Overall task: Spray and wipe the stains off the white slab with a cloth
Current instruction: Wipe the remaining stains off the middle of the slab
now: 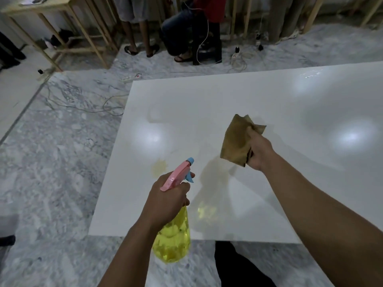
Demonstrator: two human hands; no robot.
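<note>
Glossy white rectangular slab (269, 104) lies flat on the marble floor; a yellowish stain (159, 165) sits near its 8 o'clock edge. Left hand (169, 200), arm extended, grips the translucent yellow spray bottle with pink head (173, 239), nozzle toward 12 o'clock, directly above the stain. Right hand (259, 152) clutches a crumpled brown cloth (236, 141) above the slab centre.

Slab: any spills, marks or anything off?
Yes. A yellowish-brown stain sits on the white slab near its left edge, just beyond the spray bottle nozzle. A fainter mark shows farther up. The cloth is off the surface.
</note>
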